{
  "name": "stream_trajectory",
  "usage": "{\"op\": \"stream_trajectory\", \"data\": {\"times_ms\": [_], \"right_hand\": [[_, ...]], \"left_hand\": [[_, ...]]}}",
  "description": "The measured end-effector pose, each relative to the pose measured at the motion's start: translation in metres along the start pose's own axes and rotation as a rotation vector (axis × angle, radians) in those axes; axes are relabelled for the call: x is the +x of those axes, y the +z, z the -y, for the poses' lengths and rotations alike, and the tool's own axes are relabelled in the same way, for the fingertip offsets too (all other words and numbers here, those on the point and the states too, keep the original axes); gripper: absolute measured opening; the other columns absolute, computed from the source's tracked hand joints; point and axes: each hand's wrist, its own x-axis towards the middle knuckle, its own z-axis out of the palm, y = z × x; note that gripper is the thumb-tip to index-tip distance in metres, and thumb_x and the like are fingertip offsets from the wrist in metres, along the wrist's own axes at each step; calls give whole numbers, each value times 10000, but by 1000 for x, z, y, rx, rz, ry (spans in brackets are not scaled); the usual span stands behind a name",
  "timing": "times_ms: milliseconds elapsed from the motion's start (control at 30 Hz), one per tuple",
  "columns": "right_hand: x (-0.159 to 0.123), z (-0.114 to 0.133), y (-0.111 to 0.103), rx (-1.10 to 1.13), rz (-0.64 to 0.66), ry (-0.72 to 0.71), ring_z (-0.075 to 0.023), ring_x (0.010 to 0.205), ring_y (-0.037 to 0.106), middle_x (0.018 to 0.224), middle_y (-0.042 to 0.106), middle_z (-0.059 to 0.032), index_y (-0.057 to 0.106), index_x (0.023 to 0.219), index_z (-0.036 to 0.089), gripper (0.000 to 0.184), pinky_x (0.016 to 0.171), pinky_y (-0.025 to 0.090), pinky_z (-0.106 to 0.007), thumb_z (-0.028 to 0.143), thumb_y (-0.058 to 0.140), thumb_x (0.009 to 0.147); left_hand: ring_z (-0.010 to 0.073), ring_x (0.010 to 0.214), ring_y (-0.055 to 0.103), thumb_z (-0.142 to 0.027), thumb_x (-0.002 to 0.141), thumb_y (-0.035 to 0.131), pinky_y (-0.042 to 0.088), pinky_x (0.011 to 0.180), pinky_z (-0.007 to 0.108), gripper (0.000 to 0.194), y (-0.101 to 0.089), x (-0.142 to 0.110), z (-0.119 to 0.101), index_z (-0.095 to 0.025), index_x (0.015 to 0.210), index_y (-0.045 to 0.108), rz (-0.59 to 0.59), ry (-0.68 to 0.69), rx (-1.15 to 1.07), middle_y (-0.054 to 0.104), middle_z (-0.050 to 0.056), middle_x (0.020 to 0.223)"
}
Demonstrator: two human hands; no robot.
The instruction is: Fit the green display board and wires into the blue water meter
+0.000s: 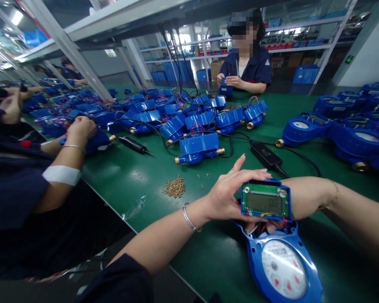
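Note:
My left hand [225,195] is closed around a blue display housing [289,202], thumb raised and fingers along its top edge. In its face sits a green circuit board [244,198] with a grey LCD [265,204]. Red and yellow wires [281,223] run from below it to a blue water meter [254,263] with a round white dial [284,267], tilted at the table's near side. My right hand [298,198] reaches behind the housing from the right; its fingers are mostly hidden, so its grip cannot be made out.
Small brass screws [174,187] lie piled on the green table [139,176]. Beyond are a blue meter [198,145], a black power box [265,155] with cables, and a black electric screwdriver [132,145]. More meters [360,134] stand right. Co-workers sit left [78,130] and opposite [249,71].

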Motion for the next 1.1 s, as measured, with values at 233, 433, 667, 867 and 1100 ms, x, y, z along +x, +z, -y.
{"op": "stream_trajectory", "data": {"times_ms": [233, 433, 667, 867, 1100], "right_hand": [[3, 2, -6, 74, 128, -83, -169, 1178, 541, 1184, 634, -33, 662, 1185, 217, 311, 1016, 432, -259, 201, 649, 874], [-1, -2, -2, 78, 4, -14, -195, 1139, 535, 1217, 610, -49, 604, 1266, 195, 463, 934, 466, -251, 349, 700, 841], [-11, -2, 9, 22, -249, 86, -247, 1233, 419, 1398, 416, -70, 491, 1373, 227, 730, 1075, 362, -335, 464, 777, 744], [-18, -3, 24, -117, -412, 162, -307, 1174, 378, 1176, 482, -98, 644, 1167, 212, 577, 1066, 309, -480, 558, 760, 721], [-14, 0, 25, 32, -388, 81, -234, 1088, 449, 1094, 577, -57, 706, 986, 212, 289, 1013, 345, -398, 414, 728, 781]], "left_hand": [[280, 1129, 649, -469, 681, 783, 119, 1210, 536, 721, 1, -1, 0, -199, 1272, 470, 5, -29, 1, 667, 142, 1213], [281, 1128, 649, -459, 648, 813, 134, 1206, 547, 745, 2, -4, 2, -202, 1257, 469, -34, -22, 8, 663, 146, 1220], [283, 1118, 655, -442, 597, 850, 149, 1207, 555, 791, 3, -7, 3, -180, 1248, 485, -71, -76, -28, 687, 141, 1181], [267, 1102, 662, -444, 594, 852, 196, 1204, 538, 777, 8, -8, 1, -190, 1240, 501, -113, -175, -81, 673, 126, 1211], [263, 1108, 656, -414, 609, 849, 222, 1196, 530, 737, 6, -7, -2, -184, 1228, 525, -92, -235, -143, 682, 107, 1191]]}}
